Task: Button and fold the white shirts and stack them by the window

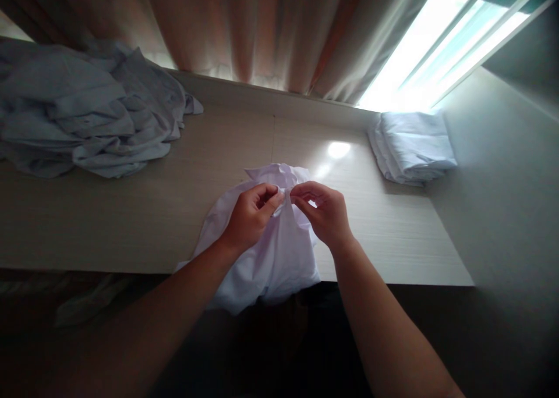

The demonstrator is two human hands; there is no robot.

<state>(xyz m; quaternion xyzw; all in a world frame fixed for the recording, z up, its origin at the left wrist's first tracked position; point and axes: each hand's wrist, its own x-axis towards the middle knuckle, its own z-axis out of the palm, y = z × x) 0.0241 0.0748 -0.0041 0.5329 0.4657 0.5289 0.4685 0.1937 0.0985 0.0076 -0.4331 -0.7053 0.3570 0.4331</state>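
Note:
A white shirt (266,258) lies bunched on the pale wooden counter (174,212), its lower part hanging over the front edge. Its collar (286,171) points away from me. Just below the collar, my left hand (255,212) pinches the shirt's front between thumb and fingers. Close beside it on the right, my right hand (323,209) pinches the other side of the same opening, fingertips almost meeting the left ones. Whether a button sits between the fingers is too small to make out.
A loose heap of white garments (87,113) lies at the back left. Folded white garments (414,145) are stacked at the back right, against the side wall (502,182). Curtains (262,31) hang behind the counter, beside a bright window (419,54).

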